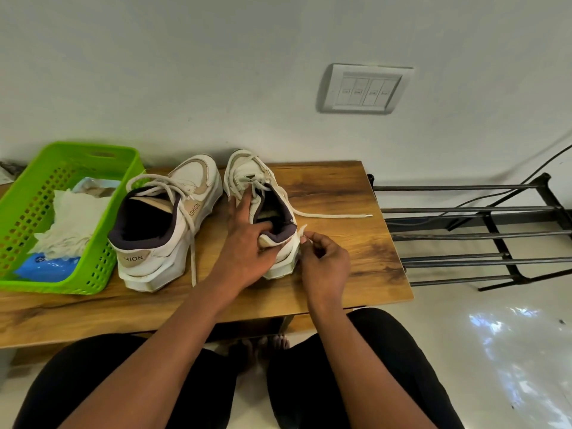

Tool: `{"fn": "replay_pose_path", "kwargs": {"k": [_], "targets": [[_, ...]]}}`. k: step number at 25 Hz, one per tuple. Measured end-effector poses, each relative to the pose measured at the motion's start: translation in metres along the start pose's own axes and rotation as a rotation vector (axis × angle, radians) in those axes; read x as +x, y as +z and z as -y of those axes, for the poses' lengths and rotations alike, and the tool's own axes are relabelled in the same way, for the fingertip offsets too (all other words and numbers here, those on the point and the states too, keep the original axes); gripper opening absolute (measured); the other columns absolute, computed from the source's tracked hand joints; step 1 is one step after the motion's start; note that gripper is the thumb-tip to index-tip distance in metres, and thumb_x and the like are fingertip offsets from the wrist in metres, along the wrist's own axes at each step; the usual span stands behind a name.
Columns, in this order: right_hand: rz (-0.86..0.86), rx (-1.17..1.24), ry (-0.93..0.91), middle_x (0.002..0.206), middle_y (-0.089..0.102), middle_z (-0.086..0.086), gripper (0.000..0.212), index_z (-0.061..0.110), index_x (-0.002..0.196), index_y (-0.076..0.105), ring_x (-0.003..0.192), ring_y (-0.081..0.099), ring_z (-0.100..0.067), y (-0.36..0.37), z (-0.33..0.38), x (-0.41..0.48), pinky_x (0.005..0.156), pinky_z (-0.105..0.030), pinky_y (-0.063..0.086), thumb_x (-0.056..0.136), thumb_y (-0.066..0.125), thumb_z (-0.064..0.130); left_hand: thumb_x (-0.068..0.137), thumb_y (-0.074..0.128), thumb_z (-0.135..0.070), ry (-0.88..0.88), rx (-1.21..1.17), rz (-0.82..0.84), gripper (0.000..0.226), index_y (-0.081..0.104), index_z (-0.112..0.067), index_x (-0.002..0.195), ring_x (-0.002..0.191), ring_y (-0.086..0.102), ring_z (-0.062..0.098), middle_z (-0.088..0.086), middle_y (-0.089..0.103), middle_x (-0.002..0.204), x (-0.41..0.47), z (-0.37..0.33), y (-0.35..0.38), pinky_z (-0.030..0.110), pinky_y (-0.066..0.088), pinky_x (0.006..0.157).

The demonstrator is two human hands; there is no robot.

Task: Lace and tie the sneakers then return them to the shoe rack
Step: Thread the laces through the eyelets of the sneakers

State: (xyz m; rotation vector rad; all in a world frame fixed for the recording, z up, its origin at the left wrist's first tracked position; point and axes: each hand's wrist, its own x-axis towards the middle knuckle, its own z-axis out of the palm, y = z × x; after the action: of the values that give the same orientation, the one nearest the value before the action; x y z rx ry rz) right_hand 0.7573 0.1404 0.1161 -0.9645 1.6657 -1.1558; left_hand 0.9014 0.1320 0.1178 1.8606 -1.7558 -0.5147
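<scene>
Two white sneakers with dark linings stand on a wooden table (pixel 340 187), toes toward the wall. The left sneaker (pixel 164 224) has loose laces hanging over its side. My left hand (pixel 244 243) holds the right sneaker (pixel 247 174) at the heel, thumb hooked inside the collar, index finger stretched along the tongue. My right hand (pixel 322 258) pinches a white lace end beside the heel. The other lace end (pixel 334 215) lies stretched out to the right across the table.
A green plastic basket (pixel 28 193) with white cloth and a blue packet sits at the table's left. A black metal shoe rack (pixel 483 233) stands to the right of the table. A switch panel (pixel 365 88) is on the wall behind.
</scene>
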Motion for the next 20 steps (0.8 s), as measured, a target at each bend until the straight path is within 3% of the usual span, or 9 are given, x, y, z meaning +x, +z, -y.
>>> {"fn": "replay_pose_path", "kwargs": {"k": [4,7,9,12,14,17,20], "targets": [[0.110,-0.066,-0.010,0.090,0.077,0.006,0.013,0.026,0.087,0.074,0.093,0.068,-0.002,-0.016,-0.002,-0.019,0.084,-0.026,0.057,0.090,0.073,0.013,0.083,0.074,-0.037,0.012,-0.021,-0.040,0.022,0.074,-0.025,0.100,0.151,-0.004,0.033,-0.004,-0.001,0.164,0.007,-0.002,0.012,0.051,0.020,0.120],[0.086,-0.024,0.051,0.079,0.077,-0.002,0.010,0.022,0.083,0.076,0.073,0.072,-0.017,-0.028,0.007,0.021,0.073,-0.043,0.063,0.088,0.075,0.013,0.085,0.070,-0.042,-0.055,-0.023,0.001,0.029,0.067,-0.027,0.110,0.149,-0.012,0.038,0.001,-0.008,0.164,0.005,-0.032,0.015,0.052,0.009,0.122],[0.075,-0.071,0.033,0.081,0.077,-0.004,0.005,0.019,0.088,0.077,0.077,0.074,-0.023,-0.040,0.015,0.049,0.074,-0.048,0.063,0.087,0.074,0.014,0.086,0.064,-0.049,-0.091,0.082,0.070,0.041,0.055,-0.026,0.119,0.147,-0.014,0.041,0.006,-0.017,0.162,-0.004,-0.057,0.016,0.056,0.004,0.119],[0.042,-0.127,0.012,0.085,0.077,-0.001,0.007,0.019,0.095,0.076,0.083,0.075,-0.019,-0.069,0.016,0.062,0.066,-0.033,0.062,0.088,0.075,0.016,0.077,0.070,-0.053,0.097,0.375,-0.022,0.056,0.052,-0.028,0.124,0.144,0.003,0.040,0.012,-0.001,0.157,-0.016,-0.073,0.010,0.065,0.013,0.112],[0.081,-0.154,0.023,0.085,0.077,0.001,0.009,0.017,0.098,0.076,0.076,0.073,-0.010,-0.087,0.013,0.058,0.059,-0.021,0.056,0.090,0.074,0.016,0.068,0.073,-0.064,0.211,0.416,-0.089,0.058,0.061,-0.033,0.116,0.139,0.016,0.035,0.009,0.016,0.152,-0.003,-0.064,0.000,0.061,0.021,0.109],[0.045,-0.190,0.068,0.088,0.076,0.003,0.009,0.022,0.096,0.074,0.083,0.073,-0.013,-0.087,0.004,0.045,0.071,-0.029,0.059,0.088,0.076,0.020,0.068,0.063,-0.075,0.325,0.328,0.018,0.053,0.070,-0.033,0.100,0.145,0.014,0.032,0.004,0.024,0.155,0.020,-0.042,-0.002,0.062,0.016,0.114],[0.013,-0.282,0.008,0.089,0.074,0.008,0.009,0.021,0.094,0.074,0.083,0.069,-0.007,-0.083,0.002,0.030,0.068,-0.019,0.052,0.085,0.078,0.022,0.073,0.061,-0.072,0.395,0.181,0.019,0.050,0.072,-0.024,0.082,0.147,0.018,0.028,0.002,0.033,0.154,0.029,-0.030,0.013,0.063,0.012,0.116]]}}
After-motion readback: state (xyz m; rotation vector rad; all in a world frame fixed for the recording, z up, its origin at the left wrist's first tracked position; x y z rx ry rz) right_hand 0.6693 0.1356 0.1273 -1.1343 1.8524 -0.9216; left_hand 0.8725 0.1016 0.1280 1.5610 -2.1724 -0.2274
